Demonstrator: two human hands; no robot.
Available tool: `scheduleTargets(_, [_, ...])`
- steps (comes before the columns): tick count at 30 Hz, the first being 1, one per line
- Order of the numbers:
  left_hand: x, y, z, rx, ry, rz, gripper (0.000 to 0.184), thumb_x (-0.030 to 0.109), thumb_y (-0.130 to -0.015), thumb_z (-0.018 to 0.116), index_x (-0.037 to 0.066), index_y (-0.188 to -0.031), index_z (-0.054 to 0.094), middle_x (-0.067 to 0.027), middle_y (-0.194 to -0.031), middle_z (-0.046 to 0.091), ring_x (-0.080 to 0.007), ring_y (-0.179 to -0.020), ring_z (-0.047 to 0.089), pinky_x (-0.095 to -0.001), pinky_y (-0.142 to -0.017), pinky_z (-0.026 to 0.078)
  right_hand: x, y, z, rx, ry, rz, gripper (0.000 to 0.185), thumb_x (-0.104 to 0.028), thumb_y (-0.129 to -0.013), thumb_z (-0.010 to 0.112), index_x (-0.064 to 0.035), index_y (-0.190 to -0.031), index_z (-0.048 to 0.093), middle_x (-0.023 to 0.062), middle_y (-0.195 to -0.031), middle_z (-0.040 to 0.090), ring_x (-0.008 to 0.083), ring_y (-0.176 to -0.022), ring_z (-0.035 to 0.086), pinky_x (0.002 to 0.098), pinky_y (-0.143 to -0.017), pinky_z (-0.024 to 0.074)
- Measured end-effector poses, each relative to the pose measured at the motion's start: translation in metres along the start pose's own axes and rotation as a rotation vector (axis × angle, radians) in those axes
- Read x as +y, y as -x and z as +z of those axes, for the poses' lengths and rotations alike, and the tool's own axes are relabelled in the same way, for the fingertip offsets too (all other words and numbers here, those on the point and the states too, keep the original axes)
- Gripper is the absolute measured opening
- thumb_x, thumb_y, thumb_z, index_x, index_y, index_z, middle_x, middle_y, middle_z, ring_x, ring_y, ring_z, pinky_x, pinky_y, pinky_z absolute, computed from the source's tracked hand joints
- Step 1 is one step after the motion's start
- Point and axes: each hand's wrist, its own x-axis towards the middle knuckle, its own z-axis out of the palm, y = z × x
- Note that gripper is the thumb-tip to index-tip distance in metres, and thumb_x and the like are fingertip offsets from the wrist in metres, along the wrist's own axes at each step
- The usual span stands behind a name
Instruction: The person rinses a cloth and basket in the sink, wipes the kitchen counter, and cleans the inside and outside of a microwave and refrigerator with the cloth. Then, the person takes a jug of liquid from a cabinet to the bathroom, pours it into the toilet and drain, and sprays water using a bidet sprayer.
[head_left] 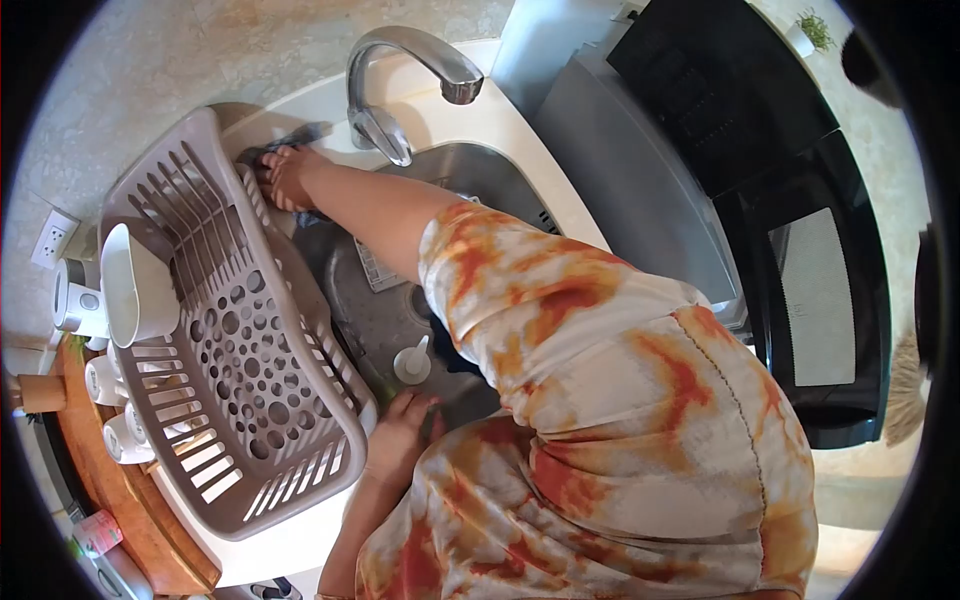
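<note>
At the far left corner of the sink [345, 300], my right hand [290, 178] presses a dark grey-blue cloth [312, 132] onto the counter beside the dish rack. My right forearm reaches across the basin below the faucet. Down by the sink's near edge is my left hand [402, 430], its fingers apart over the rim with nothing visible in them. A small green bit shows close to those fingers, too little to name. Just beyond them, inside the basin, sits a small round white piece with a narrow tip [412, 362]. My sleeve hides part of the basin.
A taupe plastic dish rack [300, 400] stands left of the sink, with a white oval container [135, 285] on its edge. White mugs [122, 438] sit behind it on a wooden board [110, 480]. A chrome faucet [415, 45] rises behind; a black appliance [730, 110] stands right.
</note>
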Motion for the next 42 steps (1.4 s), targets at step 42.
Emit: scheduleTargets(42, [-0.009, 0.079, -0.039, 0.552, 1.442, -0.614, 0.024, 0.023, -0.091, 0.052, 0.003, -0.104, 0.057, -0.0061, -0.094, 0.060, -0.0151, -0.069, 0.055, -0.0262, -0.060, 0.043, 0.097, 0.165, -0.064, 0.160, -0.165, 0.308, 0.031, -0.029, -0.090, 0.040, -0.0141, -0.104, 0.063, 0.0086, -0.124, 0.049, 0.0266, -0.117, 0.041, 0.0385, -0.100, 0.0317])
